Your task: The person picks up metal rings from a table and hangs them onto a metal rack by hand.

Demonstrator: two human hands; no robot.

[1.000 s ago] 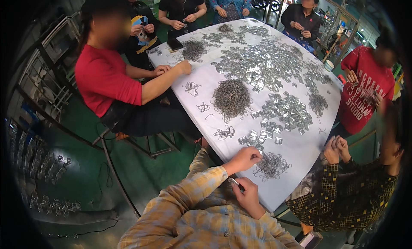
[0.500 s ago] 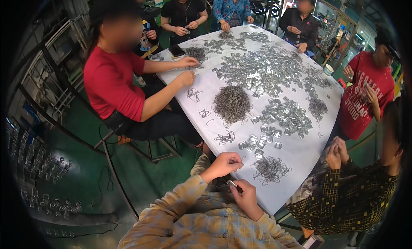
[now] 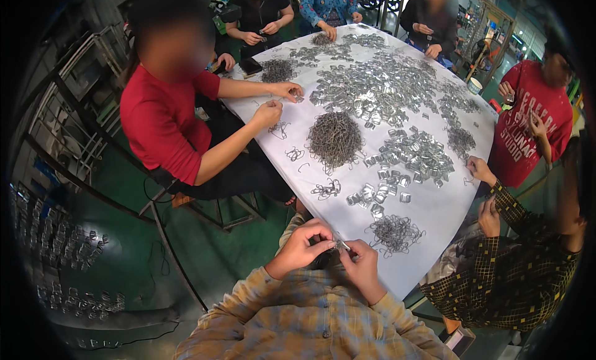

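Just off the near edge of the white table, my two hands meet at the fingertips. My right hand [image 3: 361, 264] is closed in a pinch on a small shiny metal clip [image 3: 343, 245]. My left hand [image 3: 304, 247] is also closed, thumb and forefinger pressed against the clip's left side; what they hold there is too small to make out. Beside my right hand lies a small pile of bent wire hooks [image 3: 396, 234]. Beyond it, flat silvery metal clips [image 3: 413, 156] are spread out. A larger heap of wire hooks [image 3: 336, 141] sits farther left.
The white table [image 3: 397, 273] carries more clips toward its far end. A person in red [image 3: 164, 127] works at the left edge, and a person in a dark patterned top [image 3: 496, 279] sits close on my right. Other people stand round the far side. A dark phone [image 3: 250, 66] lies at the far left edge.
My left hand has moved down and in from the table edge to meet the clip in my right hand. The person on my right now reaches onto the table.
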